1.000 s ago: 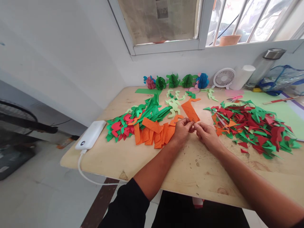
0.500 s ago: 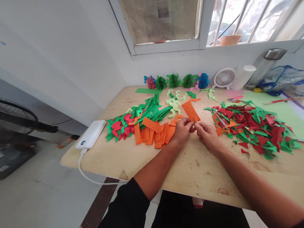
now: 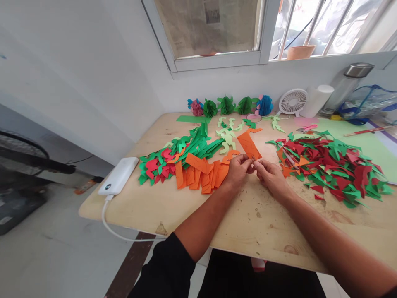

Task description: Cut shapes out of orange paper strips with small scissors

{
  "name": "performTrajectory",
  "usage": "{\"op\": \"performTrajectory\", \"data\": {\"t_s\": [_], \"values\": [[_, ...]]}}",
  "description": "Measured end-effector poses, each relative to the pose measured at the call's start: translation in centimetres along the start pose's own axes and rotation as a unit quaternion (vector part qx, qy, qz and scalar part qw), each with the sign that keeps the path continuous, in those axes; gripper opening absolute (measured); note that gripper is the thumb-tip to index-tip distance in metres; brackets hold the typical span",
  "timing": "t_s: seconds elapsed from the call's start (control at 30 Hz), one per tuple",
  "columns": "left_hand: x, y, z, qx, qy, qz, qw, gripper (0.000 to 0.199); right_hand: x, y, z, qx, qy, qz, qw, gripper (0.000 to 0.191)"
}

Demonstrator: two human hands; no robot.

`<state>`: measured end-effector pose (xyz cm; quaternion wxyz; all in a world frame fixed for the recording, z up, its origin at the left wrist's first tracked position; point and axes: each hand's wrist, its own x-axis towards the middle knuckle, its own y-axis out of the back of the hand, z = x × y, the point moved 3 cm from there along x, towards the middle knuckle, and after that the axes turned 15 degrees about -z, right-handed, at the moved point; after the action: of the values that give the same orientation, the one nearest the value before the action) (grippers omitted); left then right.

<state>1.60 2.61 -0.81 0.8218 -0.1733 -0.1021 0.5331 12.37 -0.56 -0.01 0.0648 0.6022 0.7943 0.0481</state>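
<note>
My left hand and my right hand meet fingertip to fingertip low over the table, both closed in a pinch. Something thin and small lies between the fingertips, too small to make out. Just beyond the fingers is an orange paper piece with pencil lines on it; whether the fingers touch its near edge I cannot tell. Beside my left hand several orange paper strips lie fanned out. Behind them are folded green paper pieces and red cut shapes. Light green curved cutouts rest further back.
A heap of red and green paper scraps spreads over the table's right side. Along the wall stand honeycomb paper figures, a small white fan and a glass bottle. A white power bank with a cable sits at the left edge.
</note>
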Motion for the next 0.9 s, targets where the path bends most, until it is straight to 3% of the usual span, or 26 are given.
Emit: {"op": "performTrajectory", "data": {"t_s": [0.9], "values": [[-0.01,-0.09,0.1,-0.009,0.013,0.005,1.0,0.021,0.02,0.0,0.06,-0.013,-0.003,0.006,1.0,0.042]]}}
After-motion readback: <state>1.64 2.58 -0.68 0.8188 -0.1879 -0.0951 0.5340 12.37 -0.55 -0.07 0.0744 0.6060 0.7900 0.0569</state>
